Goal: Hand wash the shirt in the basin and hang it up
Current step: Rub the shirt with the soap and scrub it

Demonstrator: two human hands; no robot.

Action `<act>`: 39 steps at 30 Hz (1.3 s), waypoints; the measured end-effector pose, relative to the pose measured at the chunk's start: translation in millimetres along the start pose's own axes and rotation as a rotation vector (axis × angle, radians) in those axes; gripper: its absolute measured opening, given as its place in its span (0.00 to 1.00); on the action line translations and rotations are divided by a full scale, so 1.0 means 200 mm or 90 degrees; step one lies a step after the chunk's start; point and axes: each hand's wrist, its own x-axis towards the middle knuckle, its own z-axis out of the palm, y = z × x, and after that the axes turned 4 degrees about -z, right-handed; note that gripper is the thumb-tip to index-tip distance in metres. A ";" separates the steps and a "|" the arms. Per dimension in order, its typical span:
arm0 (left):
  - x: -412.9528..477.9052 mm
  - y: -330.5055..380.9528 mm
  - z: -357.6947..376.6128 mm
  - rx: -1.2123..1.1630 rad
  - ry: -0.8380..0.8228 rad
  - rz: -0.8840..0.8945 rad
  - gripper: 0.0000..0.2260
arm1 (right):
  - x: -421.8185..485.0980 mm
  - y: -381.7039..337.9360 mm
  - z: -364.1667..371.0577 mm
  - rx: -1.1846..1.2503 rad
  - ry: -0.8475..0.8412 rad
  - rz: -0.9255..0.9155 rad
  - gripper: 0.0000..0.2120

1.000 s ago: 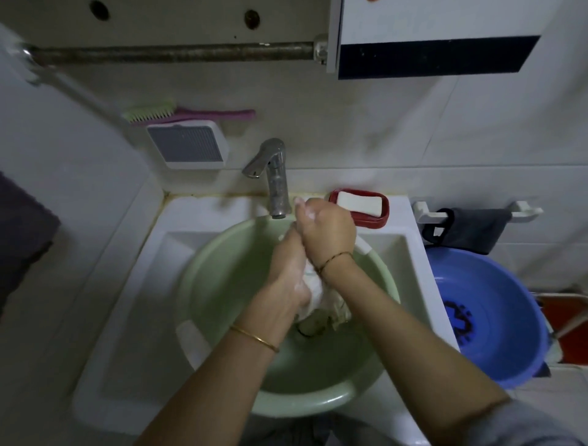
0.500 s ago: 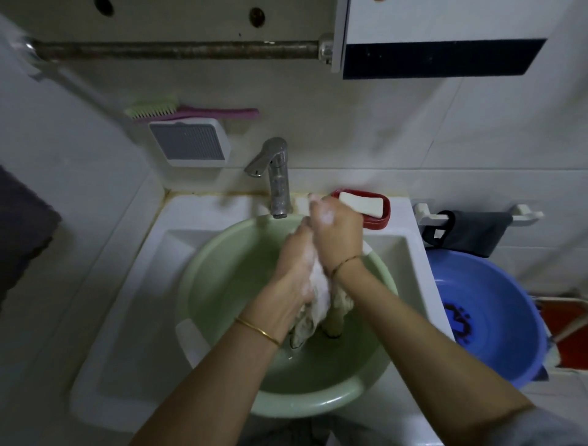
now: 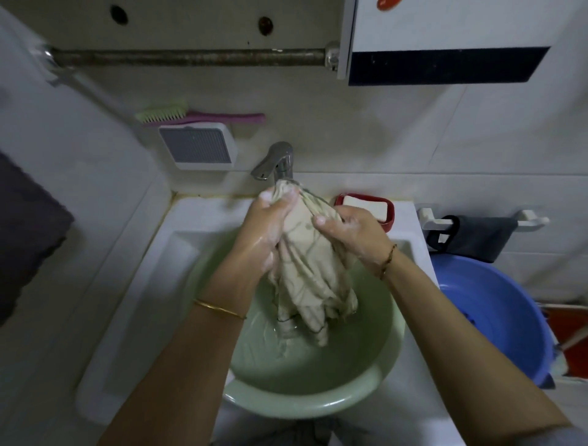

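Left hand (image 3: 270,219), right hand (image 3: 350,232) raised over basin (image 3: 318,404); fingers clamped on bunched shirt (image 3: 311,270).

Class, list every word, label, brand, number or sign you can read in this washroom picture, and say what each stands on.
None can be read.
Red sticker on the white cabinet: cut off by the frame edge, unreadable.
Dark pattern inside the blue basin: blurred and mostly hidden.
Shirt, soap, tap: no text visible.
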 end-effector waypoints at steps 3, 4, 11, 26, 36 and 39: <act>0.01 0.08 -0.05 -0.048 0.062 -0.038 0.14 | -0.01 0.06 -0.06 -0.108 -0.104 0.049 0.19; 0.02 0.09 -0.08 -0.071 0.062 -0.041 0.14 | -0.02 0.10 -0.08 -0.131 -0.117 0.057 0.16; 0.01 0.04 -0.18 -0.115 -0.039 -0.136 0.07 | -0.03 0.19 -0.09 0.443 0.055 0.097 0.24; 0.00 -0.30 0.11 -0.375 0.062 -0.242 0.12 | 0.03 -0.17 0.27 -0.362 0.187 0.048 0.23; 0.04 -0.34 0.12 -0.244 0.081 -0.187 0.13 | 0.05 -0.11 0.26 -0.375 0.174 0.019 0.22; 0.03 -0.33 0.12 -0.228 0.033 -0.104 0.24 | -0.06 -0.13 0.36 -0.368 0.192 -0.071 0.23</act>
